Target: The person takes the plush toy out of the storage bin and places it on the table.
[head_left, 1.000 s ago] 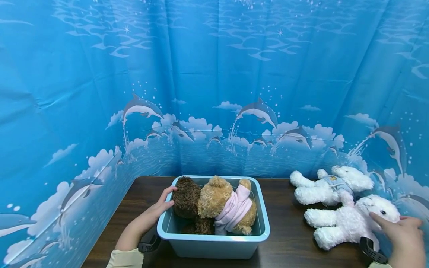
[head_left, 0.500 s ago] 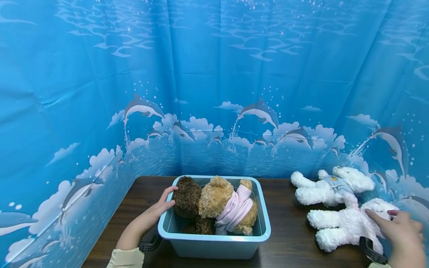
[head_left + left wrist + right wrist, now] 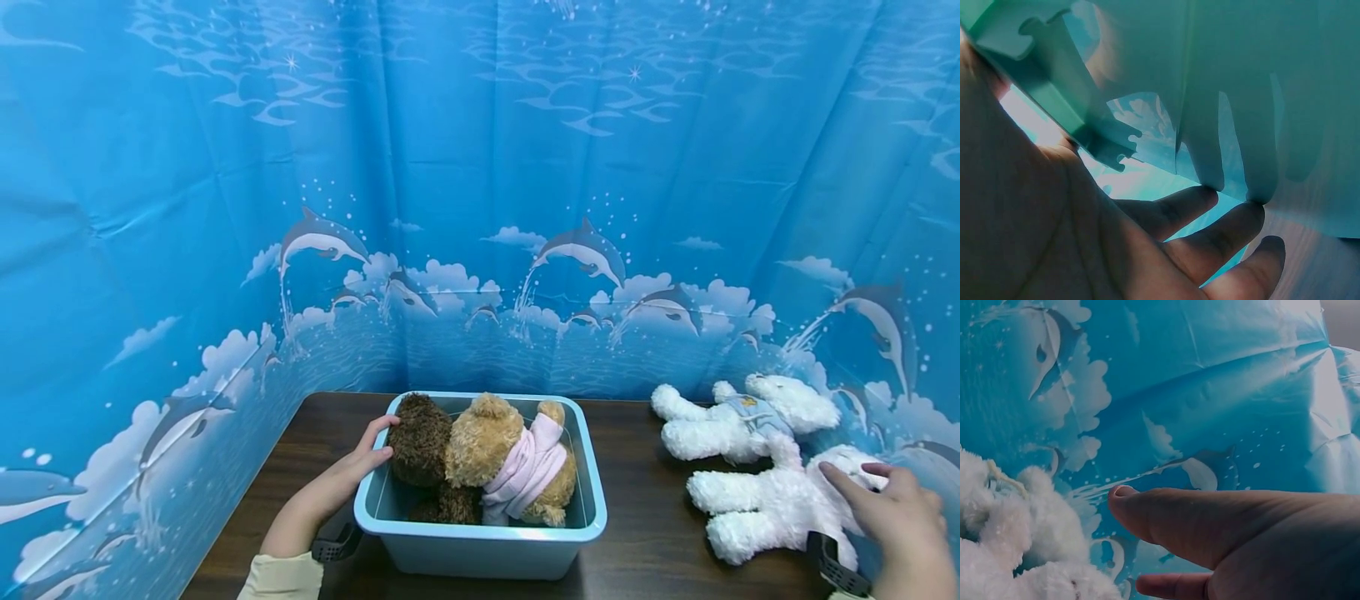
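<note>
My left hand (image 3: 352, 471) holds the left rim of a light blue plastic tub (image 3: 480, 530). In the left wrist view, several fingertips touch the tub's outer wall (image 3: 1310, 125). Inside the tub lie a dark brown plush toy (image 3: 418, 440) and a tan teddy bear (image 3: 480, 442) in a pink top. At the right, my right hand (image 3: 896, 512) is beside the head of a white plush toy (image 3: 780, 504) lying on the table. The right wrist view has the thumb straight, apart from the white fur (image 3: 1054, 531).
Just behind that toy, a second white plush toy (image 3: 750, 417) in a light blue top lies on the dark wooden table (image 3: 637, 500). A blue curtain (image 3: 480, 208) printed with dolphins surrounds the table's back and sides.
The near white plush toy's head has shifted left and lies turned beside my right hand, whose fingers have loosened. My left hand stays on the tub.
</note>
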### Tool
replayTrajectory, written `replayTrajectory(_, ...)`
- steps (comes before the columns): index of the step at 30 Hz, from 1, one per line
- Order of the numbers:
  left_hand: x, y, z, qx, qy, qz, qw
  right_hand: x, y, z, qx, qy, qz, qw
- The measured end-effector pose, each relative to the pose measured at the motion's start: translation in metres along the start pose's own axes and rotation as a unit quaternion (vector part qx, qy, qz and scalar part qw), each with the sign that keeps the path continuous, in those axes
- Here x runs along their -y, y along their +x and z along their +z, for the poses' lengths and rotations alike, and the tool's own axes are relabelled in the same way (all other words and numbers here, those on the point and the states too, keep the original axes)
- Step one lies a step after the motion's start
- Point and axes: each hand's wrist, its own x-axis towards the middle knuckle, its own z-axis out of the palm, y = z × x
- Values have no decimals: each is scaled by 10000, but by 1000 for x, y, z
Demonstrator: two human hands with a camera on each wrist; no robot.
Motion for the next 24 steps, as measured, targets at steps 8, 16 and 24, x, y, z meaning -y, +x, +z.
replayTrajectory(8,1,3,3,18,-25,-29,10000,7,-8,-5,-65,225,-388,9990)
replayTrajectory(16,3,4,4,99,27,-34,9999,28,-35,-8,-779,417,-944,9916)
replayTrajectory(24,1,2,1,82,-63,-59,9999,89,-97,5,-1287,786,-2800,9481)
